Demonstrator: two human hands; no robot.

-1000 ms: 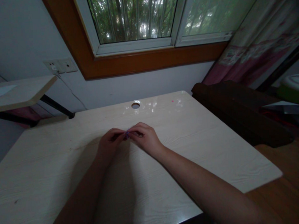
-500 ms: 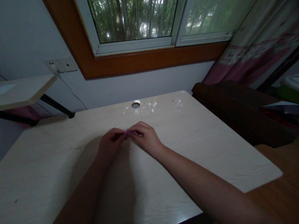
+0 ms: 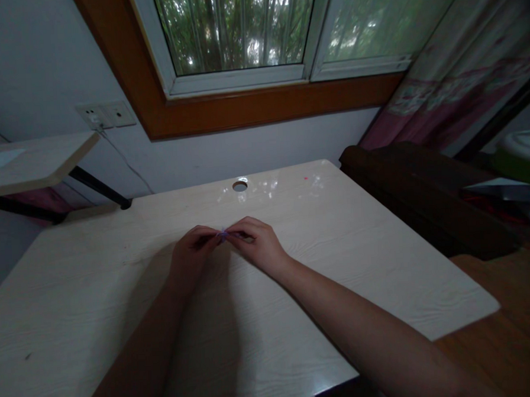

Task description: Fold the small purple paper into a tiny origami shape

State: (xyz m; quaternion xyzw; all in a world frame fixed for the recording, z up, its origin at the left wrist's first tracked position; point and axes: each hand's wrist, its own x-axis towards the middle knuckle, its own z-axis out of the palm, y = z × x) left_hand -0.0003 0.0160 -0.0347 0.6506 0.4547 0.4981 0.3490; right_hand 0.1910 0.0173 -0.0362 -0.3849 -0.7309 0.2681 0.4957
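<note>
A small, thin purple item (image 3: 223, 234) sits between my fingertips, mostly covered by them, so its kind cannot be made out. My left hand (image 3: 193, 249) pinches it from the left, thumb against fingers. From the right, my right hand (image 3: 255, 239) pinches it in the same way, and the fingertips of both hands nearly meet. Both hands are over the middle of the pale wood-grain table (image 3: 330, 260), and their shadows fall on its top.
A round cable hole (image 3: 240, 187) lies near the table's back edge, with a tiny red mark (image 3: 305, 178) to its right. At the left stands a raised shelf (image 3: 36, 166) on black legs. Dark wooden furniture (image 3: 407, 197) borders the right side, below a curtain (image 3: 454, 82).
Both hands have shifted very slightly left, still pinching the purple item. A bit more of it shows above the fingertips.
</note>
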